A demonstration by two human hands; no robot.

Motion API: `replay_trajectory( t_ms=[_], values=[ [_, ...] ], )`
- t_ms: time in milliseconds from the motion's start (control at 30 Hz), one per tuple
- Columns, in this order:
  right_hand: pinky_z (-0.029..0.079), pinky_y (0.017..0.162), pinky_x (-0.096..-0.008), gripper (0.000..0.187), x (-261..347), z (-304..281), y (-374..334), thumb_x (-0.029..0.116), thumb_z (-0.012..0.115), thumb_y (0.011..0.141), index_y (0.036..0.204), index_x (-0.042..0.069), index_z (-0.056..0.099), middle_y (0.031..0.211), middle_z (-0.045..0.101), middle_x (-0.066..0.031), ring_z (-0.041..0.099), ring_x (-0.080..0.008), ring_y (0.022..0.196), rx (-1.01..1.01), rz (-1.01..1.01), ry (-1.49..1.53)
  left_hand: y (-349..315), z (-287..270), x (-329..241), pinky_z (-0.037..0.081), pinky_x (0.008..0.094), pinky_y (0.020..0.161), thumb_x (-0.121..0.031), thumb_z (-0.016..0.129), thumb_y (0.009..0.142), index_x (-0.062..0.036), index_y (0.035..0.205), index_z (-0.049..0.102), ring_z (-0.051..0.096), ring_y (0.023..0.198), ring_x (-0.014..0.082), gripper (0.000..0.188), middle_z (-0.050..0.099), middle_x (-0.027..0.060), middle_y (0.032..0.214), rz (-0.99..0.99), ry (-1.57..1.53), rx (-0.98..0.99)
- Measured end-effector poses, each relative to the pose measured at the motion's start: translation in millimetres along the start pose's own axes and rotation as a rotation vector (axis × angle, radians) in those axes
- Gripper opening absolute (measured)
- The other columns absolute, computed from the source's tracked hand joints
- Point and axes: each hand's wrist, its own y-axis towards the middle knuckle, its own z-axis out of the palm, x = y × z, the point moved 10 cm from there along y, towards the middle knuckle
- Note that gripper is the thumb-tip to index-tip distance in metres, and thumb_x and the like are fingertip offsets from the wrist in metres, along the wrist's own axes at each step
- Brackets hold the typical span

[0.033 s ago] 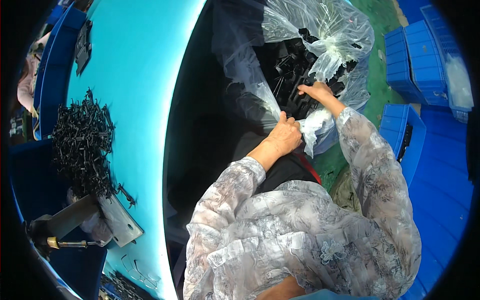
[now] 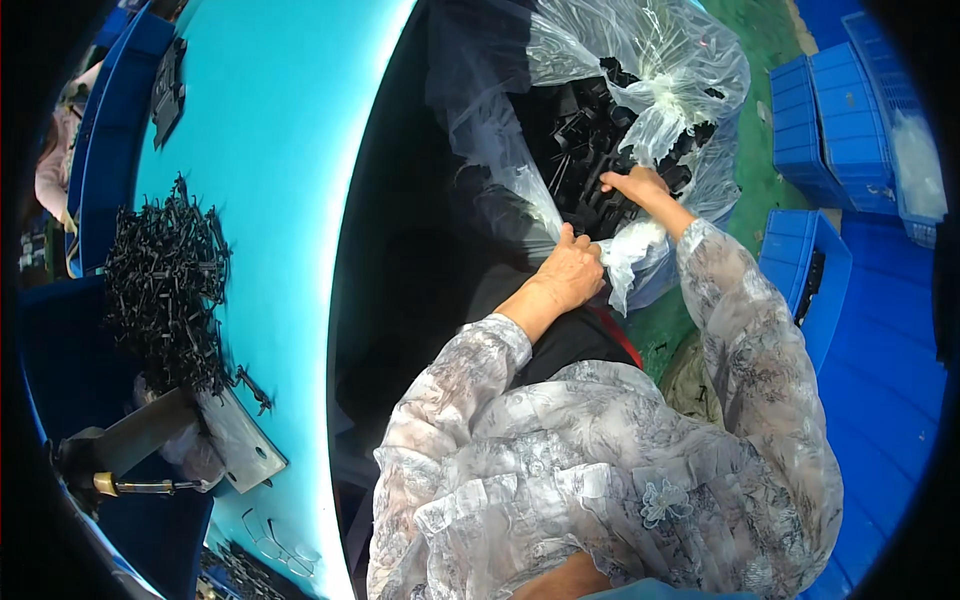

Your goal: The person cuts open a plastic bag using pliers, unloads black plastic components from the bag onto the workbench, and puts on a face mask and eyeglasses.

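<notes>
Left grip (image 2: 572,274) pinching one bag (image 2: 690,60); right grip (image 2: 642,186) amid many black parts (image 2: 578,122): can't tell.

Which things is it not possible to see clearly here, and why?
In the head view:
Right hand: most fingers hidden by the hand itself; grip unclear.
Left hand: curled fingertips hidden by its back.
Plastic bag: bottom hidden by black parts inside.
Tangled pile on the table: pieces too small to count.
Co-worker: cut off by the left rim.
</notes>
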Motion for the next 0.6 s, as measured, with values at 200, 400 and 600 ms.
replay_trajectory(
  t_ms=[200, 400, 600],
  values=[
    [0.045, 0.08, -0.0354, 0.048, -18, -11, -13, 0.05, 0.063, 0.054, 0.08, 0.009, 0.069, 0.095, 0.063, -0.019, 0.06, -0.0317, 0.091, -0.233, 0.03, 0.093, -4, 0, 0, 0.032, 0.0447, 0.091, -0.031, 0.062, 0.074, -0.0066, 0.083, 0.065, 0.052, 0.091, 0.0224, 0.026, 0.057, 0.0061, 0.087, 0.005, -0.008, -0.011],
    [0.048, 0.074, -0.0386, 0.038, -11, -48, -60, 0.05, 0.061, 0.061, 0.066, 0.013, 0.071, 0.076, 0.064, -0.0199, 0.062, -0.0335, 0.08, -0.421, -0.096, 0.134, -4, -4, 0, 0.031, 0.0473, 0.094, -0.031, 0.063, 0.074, -0.006, 0.087, 0.065, 0.052, 0.093, 0.023, 0.029, 0.057, 0.0068, 0.088, 0.027, -0.027, -0.083],
    [0.048, 0.066, -0.0378, 0.038, -10, -82, -86, 0.046, 0.064, 0.06, 0.062, 0.009, 0.069, 0.065, 0.063, -0.018, 0.062, -0.034, 0.068, -0.55, -0.179, 0.252, -7, -14, -6, 0.031, 0.0483, 0.094, -0.029, 0.062, 0.076, -0.0057, 0.091, 0.062, 0.051, 0.093, 0.0229, 0.028, 0.054, 0.0069, 0.09, 0.074, -0.046, -0.112]
  ],
)
